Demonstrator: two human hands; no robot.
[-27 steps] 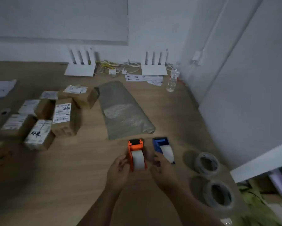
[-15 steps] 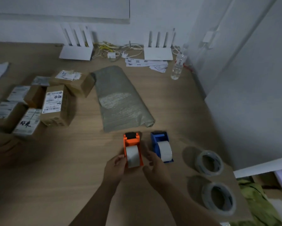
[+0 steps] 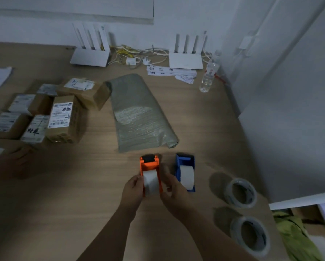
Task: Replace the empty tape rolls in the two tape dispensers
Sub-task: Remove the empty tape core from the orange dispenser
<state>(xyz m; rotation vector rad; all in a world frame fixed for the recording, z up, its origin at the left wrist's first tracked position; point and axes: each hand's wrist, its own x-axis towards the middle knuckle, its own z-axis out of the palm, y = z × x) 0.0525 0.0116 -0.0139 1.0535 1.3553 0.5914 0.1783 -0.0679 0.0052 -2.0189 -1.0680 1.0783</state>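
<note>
An orange tape dispenser (image 3: 149, 163) lies on the wooden table (image 3: 82, 194) with a whitish roll (image 3: 150, 182) in it. My left hand (image 3: 132, 191) grips its left side and my right hand (image 3: 172, 190) grips its right side. Just to the right lies a blue tape dispenser (image 3: 185, 162) holding its own whitish roll (image 3: 186, 175), untouched. Two clear tape rolls (image 3: 240, 193) (image 3: 250, 235) lie flat on the table further right, near the edge.
A grey bubble-wrap mailer (image 3: 139, 113) lies behind the dispensers. Several labelled cardboard boxes (image 3: 63, 119) crowd the left. Two white routers (image 3: 91, 57) (image 3: 185, 60), cables, paper slips and a water bottle (image 3: 208, 76) stand at the back. A grey wall closes the right side.
Both hands have closed in on the orange dispenser's sides; the right hand shifted from between the dispensers onto the orange one. The camera tilted down slightly.
</note>
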